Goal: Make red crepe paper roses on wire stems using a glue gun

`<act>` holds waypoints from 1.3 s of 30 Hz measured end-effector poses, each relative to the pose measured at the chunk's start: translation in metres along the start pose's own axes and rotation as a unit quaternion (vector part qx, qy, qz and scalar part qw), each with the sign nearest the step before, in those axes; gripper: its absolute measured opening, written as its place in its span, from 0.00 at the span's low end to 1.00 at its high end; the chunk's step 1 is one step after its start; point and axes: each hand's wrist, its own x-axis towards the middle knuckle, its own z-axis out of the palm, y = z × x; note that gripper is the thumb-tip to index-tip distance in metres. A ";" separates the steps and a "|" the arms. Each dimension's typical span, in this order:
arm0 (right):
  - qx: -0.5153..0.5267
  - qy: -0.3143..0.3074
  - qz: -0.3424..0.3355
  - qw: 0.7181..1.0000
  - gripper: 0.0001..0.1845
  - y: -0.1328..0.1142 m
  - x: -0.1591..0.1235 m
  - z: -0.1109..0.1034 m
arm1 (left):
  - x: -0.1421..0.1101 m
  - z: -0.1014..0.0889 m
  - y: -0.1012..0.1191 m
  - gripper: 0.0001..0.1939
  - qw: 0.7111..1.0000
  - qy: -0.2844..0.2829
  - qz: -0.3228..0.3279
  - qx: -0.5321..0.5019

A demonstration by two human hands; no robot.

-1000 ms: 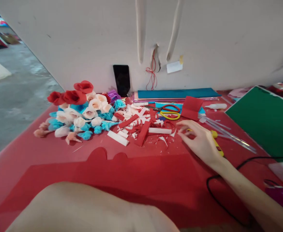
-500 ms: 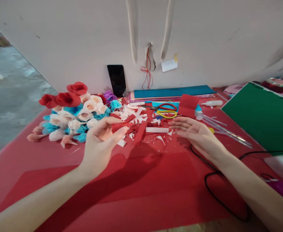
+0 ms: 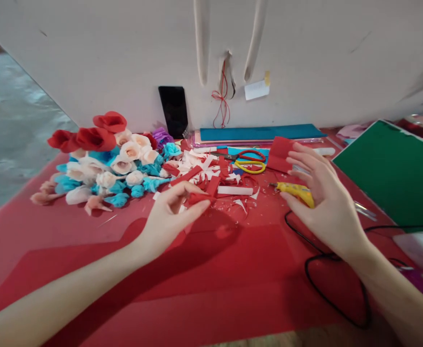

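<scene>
My left hand is over the middle of the red table, thumb and fingertips pinched on a small piece of red crepe paper. My right hand is open, fingers spread, with nothing visible in it. Its thumb lies close to a yellow glue gun; whether they touch I cannot tell. Beyond its fingertips lies a stack of red paper pieces. Cut red and white paper scraps are heaped past my left hand. Scissors with red and yellow handles lie behind them.
Paper flowers in red, white, blue and pink are piled at the left. A phone leans on the wall. A large red paper sheet lies in front. A black cord loops at right, near a green board.
My right hand has moved right and opened wider, and the yellow glue gun now shows more fully. My left hand has shifted right, still pinching the red paper. The view has shifted slightly.
</scene>
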 end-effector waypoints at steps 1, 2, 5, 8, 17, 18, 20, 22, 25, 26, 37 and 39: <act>-0.016 -0.027 -0.018 0.999 0.33 -0.003 -0.002 0.001 | -0.003 0.002 0.000 0.04 1.000 -0.017 -0.002 0.012; -0.025 -0.056 -0.026 0.998 0.33 -0.007 -0.005 0.002 | -0.006 0.004 0.001 0.04 0.999 -0.034 -0.001 0.024; 0.051 -0.112 0.027 0.992 0.23 -0.016 -0.011 0.006 | -0.015 0.008 0.005 0.03 0.993 -0.098 0.026 0.063; 0.142 -0.123 0.091 0.978 0.10 -0.020 -0.012 0.008 | -0.021 0.009 0.008 0.02 0.982 -0.151 0.059 0.091; 0.294 -0.150 0.212 0.920 0.07 -0.020 -0.010 0.008 | -0.025 0.012 0.012 0.04 0.979 -0.178 0.056 0.077; 0.265 -0.159 0.203 0.929 0.07 -0.021 -0.011 0.007 | -0.025 0.012 0.012 0.04 0.980 -0.176 0.051 0.076; 0.166 -0.183 0.150 0.957 0.07 -0.024 -0.014 0.008 | -0.025 0.012 0.012 0.04 0.981 -0.175 0.045 0.073; 0.056 -0.203 0.064 0.975 0.08 -0.028 -0.017 0.010 | -0.025 0.012 0.011 0.04 0.980 -0.181 0.047 0.065; -0.037 -0.211 -0.031 0.976 0.12 -0.035 -0.025 0.017 | -0.027 0.011 0.009 0.05 0.977 -0.199 0.057 0.055; -0.053 -0.213 -0.042 0.975 0.12 -0.036 -0.028 0.020 | -0.028 0.011 0.009 0.06 0.976 -0.204 0.060 0.053; -0.077 -0.177 -0.089 0.977 0.06 -0.041 -0.042 0.033 | -0.034 0.016 0.011 0.06 0.967 -0.212 0.121 0.069; -0.087 -0.167 -0.101 0.977 0.06 -0.040 -0.044 0.032 | -0.034 0.016 0.013 0.05 0.963 -0.202 0.153 0.094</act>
